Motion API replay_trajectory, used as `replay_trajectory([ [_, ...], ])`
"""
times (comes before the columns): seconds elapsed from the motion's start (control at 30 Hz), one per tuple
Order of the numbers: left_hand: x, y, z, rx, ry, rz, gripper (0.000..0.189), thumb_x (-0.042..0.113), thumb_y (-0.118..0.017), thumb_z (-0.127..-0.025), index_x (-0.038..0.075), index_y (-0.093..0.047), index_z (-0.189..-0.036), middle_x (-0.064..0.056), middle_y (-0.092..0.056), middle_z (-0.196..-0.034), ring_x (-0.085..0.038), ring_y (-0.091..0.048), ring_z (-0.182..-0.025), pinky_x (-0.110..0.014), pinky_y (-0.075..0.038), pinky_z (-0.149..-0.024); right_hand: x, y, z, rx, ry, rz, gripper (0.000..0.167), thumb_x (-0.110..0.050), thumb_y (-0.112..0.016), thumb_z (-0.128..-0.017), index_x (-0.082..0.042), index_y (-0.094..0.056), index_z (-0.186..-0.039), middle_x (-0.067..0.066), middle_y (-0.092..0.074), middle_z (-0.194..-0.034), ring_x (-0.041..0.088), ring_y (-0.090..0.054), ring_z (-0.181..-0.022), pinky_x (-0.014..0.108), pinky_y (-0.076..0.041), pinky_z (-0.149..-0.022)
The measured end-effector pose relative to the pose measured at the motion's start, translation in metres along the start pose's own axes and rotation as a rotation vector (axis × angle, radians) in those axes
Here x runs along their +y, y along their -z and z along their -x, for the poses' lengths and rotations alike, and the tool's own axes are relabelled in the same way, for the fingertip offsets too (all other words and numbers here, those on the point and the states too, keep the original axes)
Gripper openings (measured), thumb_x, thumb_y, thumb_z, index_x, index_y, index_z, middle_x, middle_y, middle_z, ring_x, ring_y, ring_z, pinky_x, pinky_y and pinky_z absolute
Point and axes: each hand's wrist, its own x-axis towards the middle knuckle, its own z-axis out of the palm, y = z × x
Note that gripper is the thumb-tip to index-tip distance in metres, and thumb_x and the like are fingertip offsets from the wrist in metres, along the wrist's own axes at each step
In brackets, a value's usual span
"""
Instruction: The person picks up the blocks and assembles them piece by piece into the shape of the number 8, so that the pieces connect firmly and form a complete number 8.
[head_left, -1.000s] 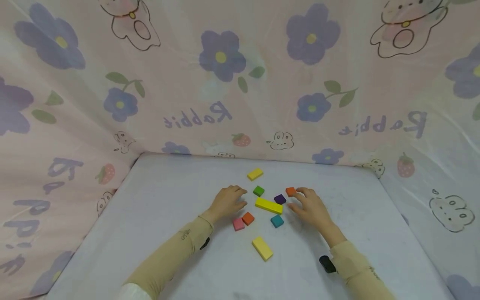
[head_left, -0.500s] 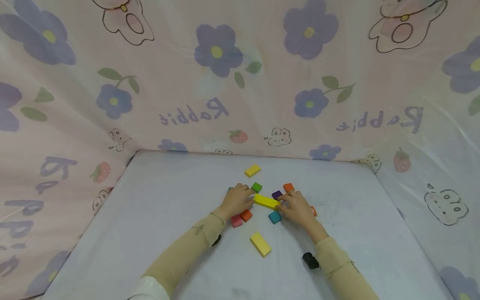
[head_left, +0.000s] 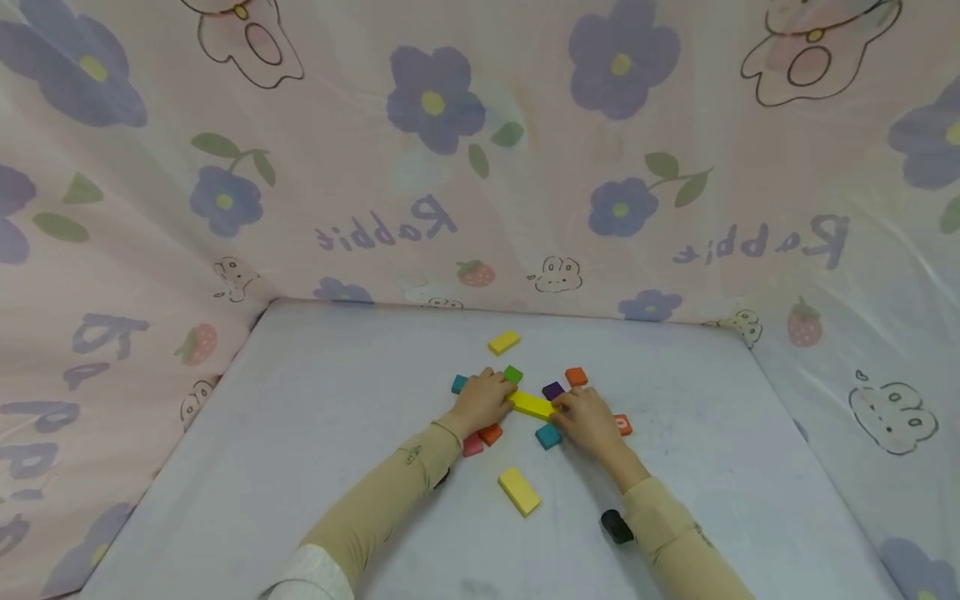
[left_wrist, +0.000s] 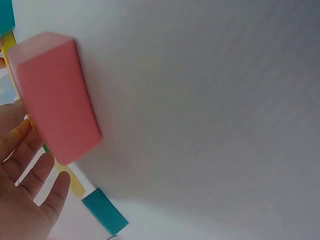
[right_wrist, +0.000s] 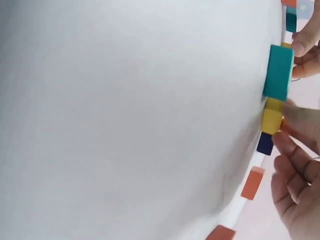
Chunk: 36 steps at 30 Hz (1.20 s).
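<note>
A long yellow block (head_left: pixel 532 405) lies on the white table between both hands. Its left end is pinched by my left hand (head_left: pixel 483 403), whose fingertips also come close to a green block (head_left: pixel 513 373). At the other end, thumb and fingers of my right hand (head_left: pixel 589 422) pinch the yellow block, as the right wrist view shows. A purple block (head_left: pixel 553 390) sits just behind it, and a blue block (head_left: pixel 548 436) in front. In the left wrist view a pink block (left_wrist: pixel 60 100) hides part of the left hand's hold.
Orange blocks (head_left: pixel 576 377) lie behind and beside the right hand. A teal block (head_left: pixel 460 384) is left of the left hand; a red-orange block (head_left: pixel 491 434) lies below it. Single yellow blocks lie at the back (head_left: pixel 504 342) and front (head_left: pixel 519 491). Patterned cloth (head_left: pixel 510 208) surrounds the table.
Both hands have moved inward from either side and taken hold of the long yellow block's ends. A teal block at left and an orange one at right have come into view.
</note>
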Motion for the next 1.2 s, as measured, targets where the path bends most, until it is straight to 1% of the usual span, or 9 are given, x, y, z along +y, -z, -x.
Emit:
replay_trajectory([
  [0.1,0.0,-0.001,-0.002,0.0,-0.003,-0.017,0.03,0.029,-0.059,-0.091,0.016,-0.064,-0.117,0.0,-0.064,-0.11,-0.017,-0.053,-0.096,-0.033,-0.047,-0.081,-0.002,0.0,-0.001,0.001,-0.01,0.017,0.023,-0.024,-0.071,-0.081,-0.009,-0.071,-0.098,0.004,-0.063,-0.086,0.019,-0.05,-0.078,0.033,-0.044,-0.07],
  [0.27,0.0,-0.001,-0.003,-0.021,-0.005,-0.024,0.029,0.029,-0.058,-0.091,0.015,-0.064,-0.116,0.001,-0.064,-0.111,-0.018,-0.053,-0.1,-0.035,-0.047,-0.083,-0.001,0.001,-0.003,-0.012,-0.036,0.001,0.025,-0.027,-0.072,-0.08,-0.01,-0.072,-0.098,0.003,-0.063,-0.084,0.018,-0.049,-0.075,0.03,-0.042,-0.067],
  [0.4,0.0,0.0,-0.003,-0.035,0.001,-0.024,0.029,0.03,-0.059,-0.091,0.015,-0.065,-0.114,0.001,-0.064,-0.11,-0.018,-0.052,-0.099,-0.034,-0.047,-0.082,0.0,0.001,-0.005,-0.012,-0.025,-0.004,0.024,-0.027,-0.072,-0.08,-0.011,-0.072,-0.099,0.003,-0.063,-0.083,0.018,-0.049,-0.074,0.03,-0.041,-0.066],
  [0.57,0.0,0.0,-0.002,-0.055,-0.006,-0.019,0.03,0.033,-0.061,-0.089,0.015,-0.065,-0.113,0.001,-0.064,-0.109,-0.017,-0.051,-0.096,-0.034,-0.046,-0.081,0.005,0.001,-0.007,-0.031,-0.035,-0.01,0.023,-0.026,-0.072,-0.08,-0.014,-0.073,-0.099,0.003,-0.065,-0.085,0.018,-0.05,-0.075,0.029,-0.041,-0.066],
  [0.7,0.001,0.0,-0.001,-0.049,-0.012,-0.033,0.031,0.034,-0.061,-0.089,0.015,-0.066,-0.113,0.001,-0.065,-0.108,-0.017,-0.052,-0.095,-0.033,-0.046,-0.081,0.007,0.001,-0.007,-0.05,-0.047,-0.018,0.022,-0.027,-0.071,-0.081,-0.016,-0.073,-0.1,0.002,-0.067,-0.089,0.018,-0.049,-0.076,0.029,-0.039,-0.065],
  [0.93,-0.001,0.002,0.001,-0.048,-0.014,-0.04,0.032,0.037,-0.063,-0.087,0.015,-0.067,-0.111,0.002,-0.065,-0.105,-0.016,-0.051,-0.092,-0.032,-0.045,-0.079,0.003,0.003,-0.01,-0.036,-0.022,0.006,0.023,-0.025,-0.07,-0.082,-0.016,-0.072,-0.103,0.004,-0.069,-0.094,0.021,-0.055,-0.084,0.037,-0.047,-0.076],
  [1.0,0.0,0.002,0.001,-0.051,-0.012,-0.033,0.033,0.038,-0.063,-0.087,0.015,-0.066,-0.111,0.001,-0.065,-0.107,-0.017,-0.051,-0.093,-0.032,-0.045,-0.08,0.003,0.004,-0.011,-0.034,-0.025,0.012,0.023,-0.025,-0.07,-0.082,-0.016,-0.072,-0.103,0.004,-0.069,-0.093,0.021,-0.055,-0.085,0.038,-0.046,-0.076],
  [1.1,0.001,0.002,0.002,-0.052,-0.007,-0.023,0.034,0.038,-0.063,-0.087,0.015,-0.066,-0.112,0.001,-0.065,-0.108,-0.017,-0.052,-0.094,-0.033,-0.045,-0.081,0.005,0.004,-0.011,-0.056,-0.029,-0.013,0.023,-0.025,-0.07,-0.082,-0.016,-0.072,-0.103,0.004,-0.069,-0.093,0.02,-0.054,-0.083,0.036,-0.045,-0.074],
  [1.2,0.003,0.001,0.003,-0.044,0.0,-0.016,0.034,0.038,-0.064,-0.086,0.015,-0.067,-0.112,0.001,-0.066,-0.108,-0.017,-0.052,-0.093,-0.034,-0.045,-0.081,0.008,0.006,-0.011,-0.109,-0.03,-0.084,0.023,-0.023,-0.068,-0.084,-0.015,-0.071,-0.105,0.004,-0.069,-0.09,0.016,-0.053,-0.077,0.032,-0.045,-0.07],
])
